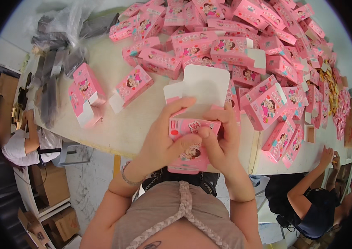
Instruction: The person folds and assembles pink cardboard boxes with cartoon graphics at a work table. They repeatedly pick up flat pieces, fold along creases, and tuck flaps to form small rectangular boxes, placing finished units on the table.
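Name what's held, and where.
Left hand and right hand hold a pink box by its opposite sides near the open end, thumbs on its printed face.

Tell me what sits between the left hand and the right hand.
A pink box, top flap open, sits between the left hand and the right hand, in the head view.

Table (118,120): is stretching pale across the room.
Floor (85,178): is lying pale, showing dark marks.
Seat (71,154): is standing grey-blue at left.
Shelf (54,209): is holding cardboard boxes (66,223), lower left.
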Demonstrator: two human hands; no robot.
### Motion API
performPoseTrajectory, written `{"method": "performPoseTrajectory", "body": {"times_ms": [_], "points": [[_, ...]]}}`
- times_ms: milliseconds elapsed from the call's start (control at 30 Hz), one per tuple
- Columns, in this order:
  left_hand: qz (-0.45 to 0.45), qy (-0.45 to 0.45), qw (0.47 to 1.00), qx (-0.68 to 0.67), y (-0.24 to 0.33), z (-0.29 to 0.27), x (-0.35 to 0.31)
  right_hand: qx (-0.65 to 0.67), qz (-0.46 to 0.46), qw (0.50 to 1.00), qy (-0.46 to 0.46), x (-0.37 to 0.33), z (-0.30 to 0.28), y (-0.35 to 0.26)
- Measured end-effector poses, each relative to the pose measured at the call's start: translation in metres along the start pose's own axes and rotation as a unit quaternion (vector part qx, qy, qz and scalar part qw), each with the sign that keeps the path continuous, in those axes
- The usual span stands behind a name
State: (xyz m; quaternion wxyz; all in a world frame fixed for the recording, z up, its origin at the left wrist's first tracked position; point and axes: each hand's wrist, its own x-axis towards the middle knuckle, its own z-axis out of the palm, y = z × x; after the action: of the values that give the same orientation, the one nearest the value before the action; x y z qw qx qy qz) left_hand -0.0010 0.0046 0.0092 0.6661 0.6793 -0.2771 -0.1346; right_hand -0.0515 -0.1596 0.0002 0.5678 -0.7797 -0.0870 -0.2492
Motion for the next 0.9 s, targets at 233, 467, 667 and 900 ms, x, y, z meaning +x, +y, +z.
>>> {"method": "performPoseTrajectory", "body": {"times_ms": [233,467,667,900], "points": [[-0.077,-0.011,0.995,0.068,0.007,-0.003,-0.006,0.261,0.048,0.958,0.106,0.005,0.017,-0.003],[0.091,0.007,0.996,-0.024,-0.008,0.003,-0.004,0.206,0.124,0.971,-0.014,0.015,-0.005,-0.019],[0.090,0.032,0.994,-0.050,-0.009,0.000,-0.007,0.050,0.079,0.986,-0.139,0.006,-0.015,-0.030],[0.086,0.028,0.993,0.079,-0.005,-0.010,-0.009,0.069,0.029,0.982,-0.173,-0.006,-0.005,-0.011]]}}
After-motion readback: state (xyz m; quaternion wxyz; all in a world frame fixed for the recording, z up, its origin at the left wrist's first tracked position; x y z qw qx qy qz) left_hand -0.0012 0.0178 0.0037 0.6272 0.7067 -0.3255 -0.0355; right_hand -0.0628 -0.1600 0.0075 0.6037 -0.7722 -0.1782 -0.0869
